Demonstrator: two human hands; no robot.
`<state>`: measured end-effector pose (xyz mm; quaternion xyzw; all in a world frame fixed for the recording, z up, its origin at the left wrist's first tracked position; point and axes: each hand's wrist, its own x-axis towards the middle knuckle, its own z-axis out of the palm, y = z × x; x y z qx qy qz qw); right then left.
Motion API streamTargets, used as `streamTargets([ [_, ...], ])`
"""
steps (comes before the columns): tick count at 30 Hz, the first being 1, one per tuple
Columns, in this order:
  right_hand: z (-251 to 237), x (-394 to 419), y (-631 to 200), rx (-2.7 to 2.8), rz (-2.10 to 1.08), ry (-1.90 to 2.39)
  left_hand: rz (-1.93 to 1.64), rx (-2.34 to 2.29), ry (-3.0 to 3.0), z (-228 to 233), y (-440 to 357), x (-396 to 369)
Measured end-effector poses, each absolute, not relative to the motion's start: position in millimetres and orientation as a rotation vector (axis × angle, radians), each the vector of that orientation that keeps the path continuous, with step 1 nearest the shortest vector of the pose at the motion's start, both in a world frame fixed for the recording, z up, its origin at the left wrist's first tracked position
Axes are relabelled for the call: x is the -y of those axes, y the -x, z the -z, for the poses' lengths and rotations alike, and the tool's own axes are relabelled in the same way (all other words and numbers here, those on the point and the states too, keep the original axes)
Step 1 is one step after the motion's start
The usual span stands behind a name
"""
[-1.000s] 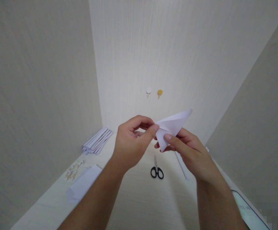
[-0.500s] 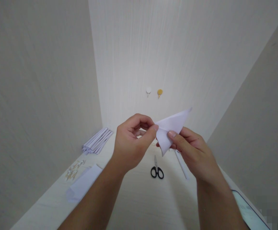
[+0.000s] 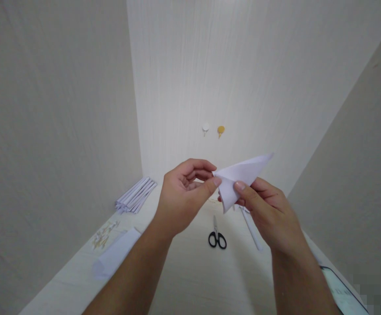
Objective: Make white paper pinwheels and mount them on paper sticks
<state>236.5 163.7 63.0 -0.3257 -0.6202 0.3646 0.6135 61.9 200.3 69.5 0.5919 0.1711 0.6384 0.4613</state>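
Observation:
Between my hands, above the table, is a folded sheet of white paper (image 3: 241, 173), its long point reaching up to the right. My left hand (image 3: 184, 199) pinches its left corner between thumb and fingers. My right hand (image 3: 269, 210) grips the lower right part, thumb on the near face and fingers behind, mostly hidden. Below the paper a pair of scissors (image 3: 217, 236) with black handles lies on the table, blades pointing away from me.
At the back left lies a stack of folded paper strips (image 3: 136, 195). Nearer are a scatter of small white-and-tan pieces (image 3: 104, 235) and loose white paper (image 3: 116, 253). A thin white strip (image 3: 251, 229) and a device with a lit screen (image 3: 343, 291) lie right. Two hooks (image 3: 221, 130) are on the back wall.
The paper's long point has swung slightly right and down, and its folds look flatter. Both hands keep their hold. The whole view has shifted a little.

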Motion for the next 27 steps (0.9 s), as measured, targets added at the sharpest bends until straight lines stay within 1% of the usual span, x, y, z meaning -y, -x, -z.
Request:
streamTargets([
  [4, -63.3, -164.1, -237.0, 1.433, -0.822, 0.766, -1.573, -0.452, -1.462, -69.6, -61.9, -199.4],
  [15, -67.3, -160.9, -227.7, 1.436, -0.619, 0.817, -1.534, -0.658, -1.448, -71.7, -65.5, -200.3],
  [22, -61.8, -165.1, -231.9, 1.366, -0.674, 0.773, -1.519, -0.597, -1.502, -66.9, -65.0, -203.2],
  [27, -53.9, -172.3, -234.5, 1.276, -0.531, 0.748, -1.428, -0.574, -1.511, -66.8, -66.0, -200.5],
])
